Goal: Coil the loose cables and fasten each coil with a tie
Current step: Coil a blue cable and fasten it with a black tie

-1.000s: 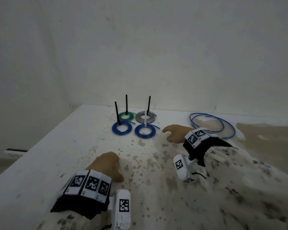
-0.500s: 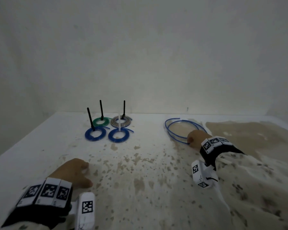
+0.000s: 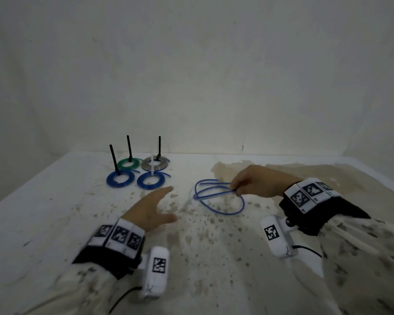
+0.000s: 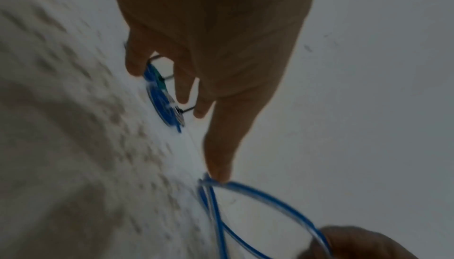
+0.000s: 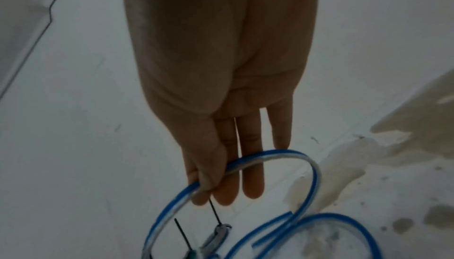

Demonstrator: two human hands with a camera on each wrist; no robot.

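A loose blue cable (image 3: 216, 196) lies in wide loops at the middle of the white table (image 3: 43, 201). My right hand (image 3: 248, 183) pinches its strands between thumb and fingers; the right wrist view shows the thumb pressed on the blue cable (image 5: 245, 164). My left hand (image 3: 154, 206) hovers open just left of the loops, fingers spread, holding nothing. In the left wrist view its forefinger tip sits at the edge of the blue cable (image 4: 258, 193). Several tied coils stand at the back left: two blue coils (image 3: 120, 178) (image 3: 151, 180), a green coil (image 3: 129, 163) and a grey coil (image 3: 155, 162).
Black ties (image 3: 129, 147) and a white tie (image 3: 152, 163) stick up from the coils. A wall (image 3: 214, 76) closes the table's far side. Brown stains (image 3: 328, 173) cover the table's right and near parts.
My right hand has taken hold of the blue cable and pulled it from the back right toward the middle. My left hand has lifted off the table and reached forward toward the cable.
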